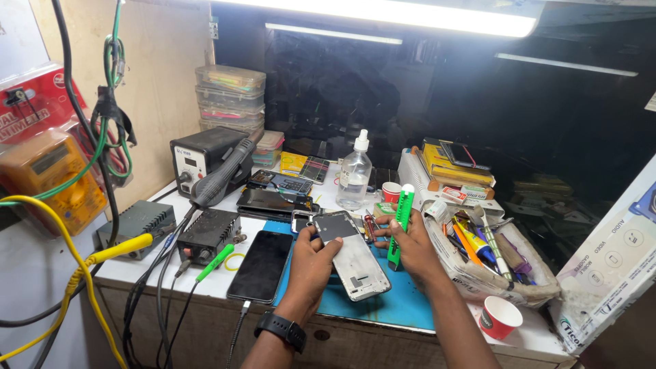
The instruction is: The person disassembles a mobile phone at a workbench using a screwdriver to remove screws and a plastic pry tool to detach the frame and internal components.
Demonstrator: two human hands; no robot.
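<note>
My left hand (311,263), with a black watch on its wrist, grips an opened phone body (354,258) by its left edge, tilted over the blue work mat (383,307). The phone's grey inner frame faces up. My right hand (410,246) holds a green utility knife (399,222) upright just to the right of the phone. A black phone screen (261,265) lies flat on the bench to the left, with a cable plugged in at its lower end.
A clear liquid bottle (354,176) stands behind the phone. A hot-air station (199,157) and small power boxes (208,234) sit at left, among hanging cables. A tool-filled tray (509,263), a red paper cup (499,316) and a white box (608,266) crowd the right.
</note>
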